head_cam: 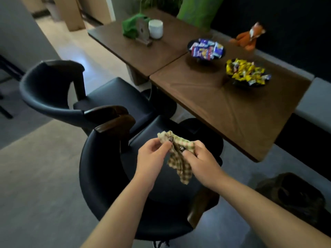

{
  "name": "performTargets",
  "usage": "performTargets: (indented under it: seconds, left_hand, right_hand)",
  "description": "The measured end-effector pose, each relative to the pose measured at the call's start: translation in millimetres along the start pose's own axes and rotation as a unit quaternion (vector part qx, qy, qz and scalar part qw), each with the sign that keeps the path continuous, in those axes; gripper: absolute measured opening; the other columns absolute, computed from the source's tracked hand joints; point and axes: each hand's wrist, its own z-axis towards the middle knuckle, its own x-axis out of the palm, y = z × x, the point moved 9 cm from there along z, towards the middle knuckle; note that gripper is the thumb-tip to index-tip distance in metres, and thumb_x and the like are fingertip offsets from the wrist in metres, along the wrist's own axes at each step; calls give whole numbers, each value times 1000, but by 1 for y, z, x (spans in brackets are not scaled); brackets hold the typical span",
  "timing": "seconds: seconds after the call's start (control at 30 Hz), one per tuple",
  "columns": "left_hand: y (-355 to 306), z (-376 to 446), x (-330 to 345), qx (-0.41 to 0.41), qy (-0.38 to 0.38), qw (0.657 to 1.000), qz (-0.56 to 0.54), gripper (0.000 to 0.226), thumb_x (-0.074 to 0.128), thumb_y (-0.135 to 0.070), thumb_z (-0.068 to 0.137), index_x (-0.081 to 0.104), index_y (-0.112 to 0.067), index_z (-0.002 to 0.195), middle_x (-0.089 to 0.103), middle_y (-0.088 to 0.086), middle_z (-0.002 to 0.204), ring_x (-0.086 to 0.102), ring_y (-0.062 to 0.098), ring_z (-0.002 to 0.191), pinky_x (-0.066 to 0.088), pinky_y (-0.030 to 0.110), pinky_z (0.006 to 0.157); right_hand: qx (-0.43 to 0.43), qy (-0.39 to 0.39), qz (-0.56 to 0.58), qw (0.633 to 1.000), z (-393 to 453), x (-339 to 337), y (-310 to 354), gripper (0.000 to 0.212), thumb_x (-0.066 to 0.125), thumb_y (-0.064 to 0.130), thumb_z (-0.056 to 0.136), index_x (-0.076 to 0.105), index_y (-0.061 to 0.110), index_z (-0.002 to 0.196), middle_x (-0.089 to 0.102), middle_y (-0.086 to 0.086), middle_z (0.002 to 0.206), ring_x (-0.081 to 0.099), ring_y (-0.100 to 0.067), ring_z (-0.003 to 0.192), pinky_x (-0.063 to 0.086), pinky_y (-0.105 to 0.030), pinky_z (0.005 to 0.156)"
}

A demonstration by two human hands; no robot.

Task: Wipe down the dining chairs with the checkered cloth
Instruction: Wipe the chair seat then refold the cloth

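Note:
The checkered cloth (179, 161), yellow-green and bunched, hangs between both hands above the seat of the near black dining chair (100, 176). My left hand (152, 156) pinches its upper left part with curled fingers. My right hand (200, 158) grips its right side, thumb over the fabric. A loose end of the cloth dangles down toward the seat. A second black dining chair (46, 90) with wooden armrest tips stands just beyond, to the left.
Two wooden tables (232, 111) stand to the right, holding two bowls of wrapped snacks (206, 49), a white cup (155, 28), a green cloth (130, 27) and an orange plush fox (249, 36). A dark bin (293, 196) sits on the floor at right.

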Motion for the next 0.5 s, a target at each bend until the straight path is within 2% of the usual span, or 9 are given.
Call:
performTargets:
  seconds: [0.07,0.13,0.23,0.4,0.5]
  left_hand:
    - [-24,-23,-4,59,-31,998,-22,13,66,-17,92,76,-24,86,76,0,85,72,18,86,56,30,75]
    - [-38,-41,-3,83,-15,994,-64,15,66,-15,92,77,-25,88,76,4,89,72,22,87,57,34,77]
    - [-59,-75,1,105,9,989,-100,12,67,-14,90,77,-22,90,75,8,94,69,22,87,54,37,80]
    - [-80,-139,0,97,8,987,-124,8,67,-14,90,73,-13,95,75,7,86,66,16,74,52,32,70]
    - [-95,-178,-8,119,-17,988,-98,12,70,-9,88,69,-16,98,74,4,90,68,17,81,52,26,69]
  right_hand:
    - [1,0,57,998,-22,-19,18,14,48,29,97,63,28,99,67,7,101,63,-1,91,51,-20,76]
    - [-7,-4,96,995,-40,-37,34,22,49,28,98,69,34,91,72,17,92,66,3,85,50,-10,64]
    - [-30,-26,131,991,-79,-66,59,31,52,26,97,74,39,80,74,14,89,69,-1,83,51,-11,60]
    - [-58,-83,157,982,-149,-95,91,23,61,24,92,76,28,76,75,6,85,71,-7,79,52,-15,57]
    - [-73,-121,158,977,-190,-103,113,19,67,23,88,76,25,72,75,4,80,72,-10,74,52,-17,54]
